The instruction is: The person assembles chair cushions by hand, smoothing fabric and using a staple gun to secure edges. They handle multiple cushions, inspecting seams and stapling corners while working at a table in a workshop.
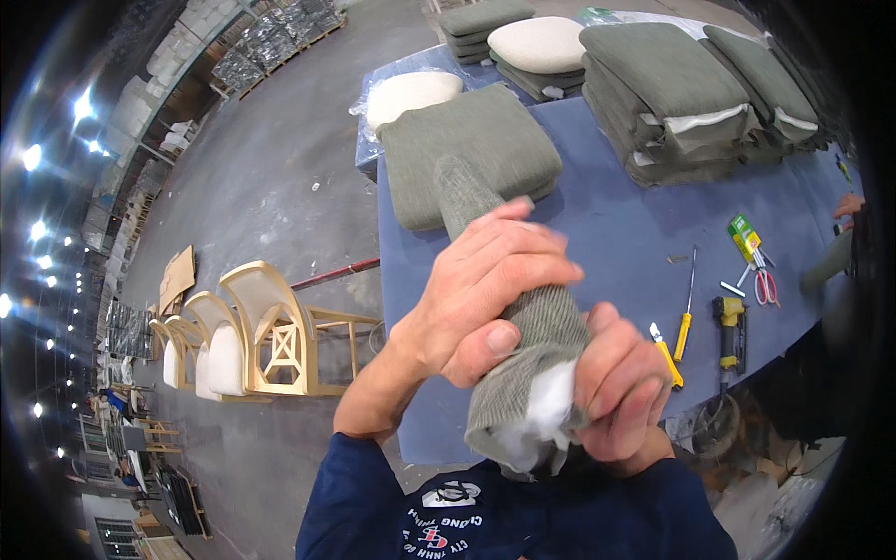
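Grey-green ribbed fabric on the cushion cover [523, 345], white stuffing [546, 415] showing at its open end. Same grey-green on the flat cushion [467, 149] and the stacked cushions [672, 93], thin white edges between layers. Cream on the two rounded seat pads [537, 42]. Dull blue across the surface [616, 233]. Yellow handles on the screwdriver [684, 334] and the knife [666, 359]; yellow and black on the staple gun [730, 336]; red handles on the scissors [765, 287]; green and yellow on a small box [744, 235]. Pale wood chair frames [271, 327] with cream backs. Grey concrete floor [280, 187]. Navy sleeve [355, 504], white and red print on the chest.
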Demonstrator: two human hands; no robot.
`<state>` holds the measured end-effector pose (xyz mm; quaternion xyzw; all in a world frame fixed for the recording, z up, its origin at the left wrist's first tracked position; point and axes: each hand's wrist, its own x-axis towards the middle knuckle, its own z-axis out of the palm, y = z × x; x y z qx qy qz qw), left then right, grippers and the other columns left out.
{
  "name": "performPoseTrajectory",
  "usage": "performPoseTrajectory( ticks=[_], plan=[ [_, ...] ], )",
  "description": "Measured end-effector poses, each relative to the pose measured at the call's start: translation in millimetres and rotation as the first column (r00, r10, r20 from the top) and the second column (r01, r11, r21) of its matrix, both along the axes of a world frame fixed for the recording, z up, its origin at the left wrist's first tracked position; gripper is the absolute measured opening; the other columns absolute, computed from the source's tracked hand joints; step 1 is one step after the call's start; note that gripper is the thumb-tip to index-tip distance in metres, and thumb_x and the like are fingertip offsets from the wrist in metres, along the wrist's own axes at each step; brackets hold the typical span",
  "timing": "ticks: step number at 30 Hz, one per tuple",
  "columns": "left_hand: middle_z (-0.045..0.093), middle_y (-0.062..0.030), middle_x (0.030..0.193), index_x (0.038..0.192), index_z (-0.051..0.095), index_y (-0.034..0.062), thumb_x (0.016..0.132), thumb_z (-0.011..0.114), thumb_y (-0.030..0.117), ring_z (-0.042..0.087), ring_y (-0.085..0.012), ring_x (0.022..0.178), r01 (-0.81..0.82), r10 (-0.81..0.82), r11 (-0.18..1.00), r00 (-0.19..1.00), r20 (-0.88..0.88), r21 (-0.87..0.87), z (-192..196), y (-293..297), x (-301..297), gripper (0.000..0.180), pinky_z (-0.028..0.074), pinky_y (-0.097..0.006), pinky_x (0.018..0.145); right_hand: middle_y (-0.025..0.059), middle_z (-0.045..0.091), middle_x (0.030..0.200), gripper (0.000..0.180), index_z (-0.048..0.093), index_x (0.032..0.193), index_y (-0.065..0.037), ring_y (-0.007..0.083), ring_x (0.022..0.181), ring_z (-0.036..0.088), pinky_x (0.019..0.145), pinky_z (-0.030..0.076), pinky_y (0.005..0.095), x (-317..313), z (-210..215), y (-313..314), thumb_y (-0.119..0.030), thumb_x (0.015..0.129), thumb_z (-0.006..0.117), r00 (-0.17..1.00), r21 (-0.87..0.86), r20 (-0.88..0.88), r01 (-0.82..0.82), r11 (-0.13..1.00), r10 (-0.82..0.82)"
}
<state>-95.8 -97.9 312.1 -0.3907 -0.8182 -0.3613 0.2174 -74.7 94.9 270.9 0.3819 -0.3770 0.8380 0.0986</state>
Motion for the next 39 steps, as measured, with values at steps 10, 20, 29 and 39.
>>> performPoseTrajectory(
  ticks=[10,20,29,39],
  plan=[
    [0.067,-0.0144,0.104,0.103,0.070,0.0057,0.103,0.030,0.049,0.063,-0.0343,0.106,-0.012,0.016,0.999,0.992,0.123,-0.031,7.5,-18.0,24.9,0.059,0.045,-0.047,0.098,0.0190,0.062,0.128,0.056,0.063,0.116,-0.006,0.0255,0.092,0.060,0.084,0.047,0.0371,-0.2,-6.9,-3.9,-0.051,0.112,0.029,0.836,-0.354,0.269,-0.376,0.856,0.478],
    [0.035,-0.0185,0.162,0.166,0.016,0.0199,0.106,0.039,0.056,0.042,-0.0370,0.147,-0.385,-0.359,0.162,0.834,0.418,0.908,-13.6,8.9,62.1,0.073,0.036,-0.051,0.122,0.0194,0.023,0.171,0.069,0.021,0.162,0.008,0.0258,0.159,0.018,0.129,0.013,0.0379,-21.4,24.0,-68.8,-0.041,0.114,0.028,0.956,0.409,0.112,-0.294,0.864,0.272],
    [0.017,-0.0119,0.174,0.168,0.008,0.0100,0.109,0.035,0.040,0.022,-0.0269,0.158,-0.254,-0.138,0.459,0.926,0.351,0.852,-55.7,16.6,103.3,0.072,0.021,-0.041,0.129,0.0189,0.006,0.174,0.084,0.009,0.164,0.008,0.0294,0.161,0.008,0.129,0.006,0.0404,3.4,-7.0,-46.0,-0.057,0.111,0.017,0.950,0.497,-0.094,-0.216,0.840,0.299],
    [0.007,-0.0141,0.175,0.167,0.000,0.0039,0.109,0.025,0.042,0.011,-0.0267,0.161,-0.531,-0.116,0.409,0.776,0.620,0.742,-96.9,29.6,155.2,0.074,0.009,-0.039,0.130,0.0184,0.007,0.174,0.083,0.007,0.165,0.005,0.0281,0.162,0.004,0.130,0.003,0.0404,38.6,-31.4,-25.6,-0.058,0.111,0.015,0.855,0.478,0.417,-0.495,0.725,0.309]
  ],
)
